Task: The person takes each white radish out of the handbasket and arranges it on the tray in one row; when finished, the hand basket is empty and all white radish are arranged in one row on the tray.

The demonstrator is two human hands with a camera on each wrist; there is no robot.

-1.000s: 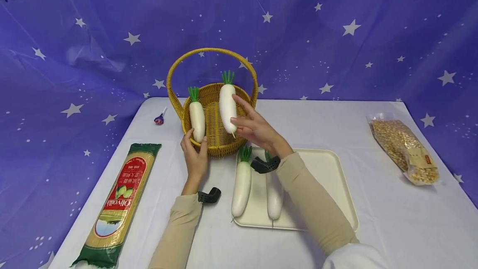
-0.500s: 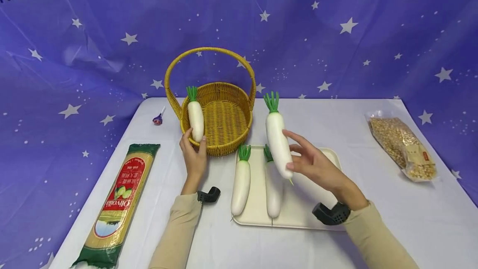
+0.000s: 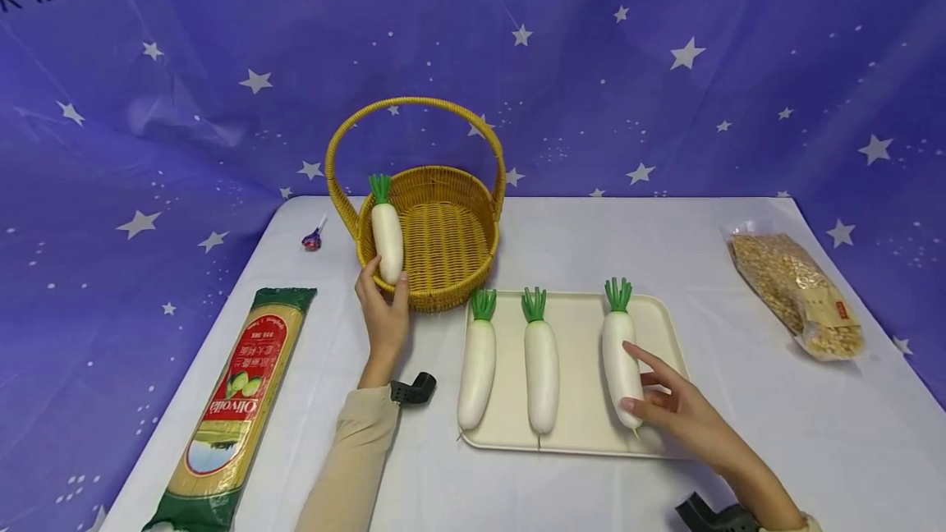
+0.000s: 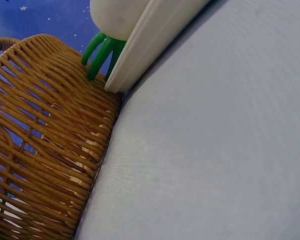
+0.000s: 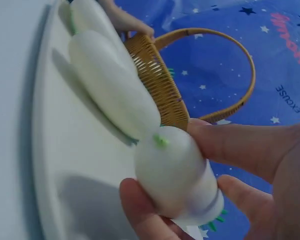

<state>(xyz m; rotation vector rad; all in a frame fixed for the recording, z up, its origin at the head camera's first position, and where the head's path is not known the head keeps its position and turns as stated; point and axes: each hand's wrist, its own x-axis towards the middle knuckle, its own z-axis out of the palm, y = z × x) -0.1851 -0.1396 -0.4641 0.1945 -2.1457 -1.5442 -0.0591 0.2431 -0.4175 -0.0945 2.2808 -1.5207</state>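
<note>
My right hand (image 3: 687, 417) pinches a white radish (image 3: 617, 351) with green leaf stubs over the right part of the cream tray (image 3: 584, 442). In the right wrist view, thumb and fingers sit on either side of this radish (image 5: 167, 165). Two similar radishes, one at the tray's left edge (image 3: 477, 376) and one near its middle (image 3: 543, 376), lie with leaves pointing away. My left hand (image 3: 386, 323) grips the front left rim of the wicker basket (image 3: 451, 290). Inside the basket another radish (image 3: 388, 236) leans by the left wall, its lower end between my left thumb and fingers.
A pack of spaghetti (image 3: 236, 401) lies at the left of the white table. Behind it is a lollipop (image 3: 313, 238). A clear bag of corn kernels (image 3: 798, 298) lies at the right. The basket's tall handle (image 3: 414, 101) arches up before the starry blue backdrop (image 3: 576, 64).
My right hand has carried its radish from over the basket to the right and toward me, down to the tray's right part. The left hand has stayed at the basket rim.
</note>
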